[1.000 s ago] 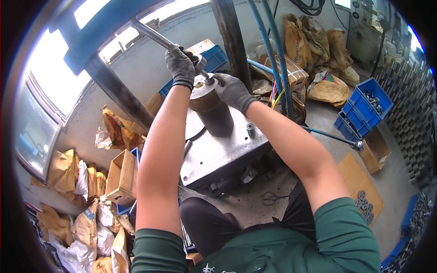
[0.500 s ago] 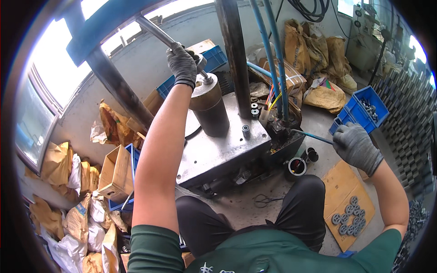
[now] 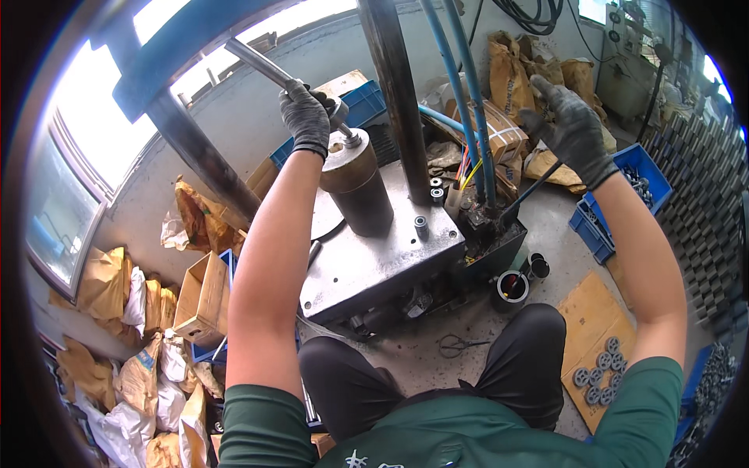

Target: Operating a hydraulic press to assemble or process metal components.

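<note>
Now, against the earlier frame:
Left hand [image 3: 306,117]: I keep it clenched on the steel lever [image 3: 265,70], above the dark cylinder [image 3: 359,187].
Right hand [image 3: 571,129]: risen, fingers spread, empty, right of the cylinder, over the blue bin [image 3: 624,204].

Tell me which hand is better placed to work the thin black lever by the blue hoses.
Right. The right hand is open at the lever's upper end; the left hand is gripping the metal bar.
</note>
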Tool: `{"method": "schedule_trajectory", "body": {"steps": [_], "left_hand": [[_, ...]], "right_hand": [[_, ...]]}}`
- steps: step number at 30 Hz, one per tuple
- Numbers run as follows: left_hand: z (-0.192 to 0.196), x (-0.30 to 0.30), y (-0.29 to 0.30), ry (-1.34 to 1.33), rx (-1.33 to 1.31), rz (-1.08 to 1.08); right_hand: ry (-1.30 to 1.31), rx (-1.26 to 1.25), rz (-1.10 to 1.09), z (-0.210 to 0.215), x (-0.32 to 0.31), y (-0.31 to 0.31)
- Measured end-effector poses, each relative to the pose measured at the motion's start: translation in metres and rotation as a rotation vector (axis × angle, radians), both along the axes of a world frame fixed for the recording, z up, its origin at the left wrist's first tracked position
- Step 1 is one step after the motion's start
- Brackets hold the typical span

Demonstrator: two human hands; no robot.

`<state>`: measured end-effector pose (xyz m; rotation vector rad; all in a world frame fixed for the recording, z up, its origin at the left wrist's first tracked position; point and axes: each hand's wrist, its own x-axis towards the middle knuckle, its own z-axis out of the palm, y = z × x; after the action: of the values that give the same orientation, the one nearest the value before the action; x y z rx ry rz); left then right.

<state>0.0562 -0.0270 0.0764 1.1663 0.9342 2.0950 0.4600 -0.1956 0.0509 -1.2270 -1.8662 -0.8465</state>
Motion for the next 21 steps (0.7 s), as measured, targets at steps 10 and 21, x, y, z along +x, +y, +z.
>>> {"method": "schedule_trajectory", "body": {"steps": [10,21], "left_hand": [[0.007,0.004,0.007,0.032,-0.084,-0.143],[0.020,0.010,0.036,0.439,-0.149,-0.087]], "right_hand": [[0.280,-0.194,-0.117,-0.007,0.015,0.016],[0.141,-0.213,-0.011,-0.017,0.005,-0.046]]}}
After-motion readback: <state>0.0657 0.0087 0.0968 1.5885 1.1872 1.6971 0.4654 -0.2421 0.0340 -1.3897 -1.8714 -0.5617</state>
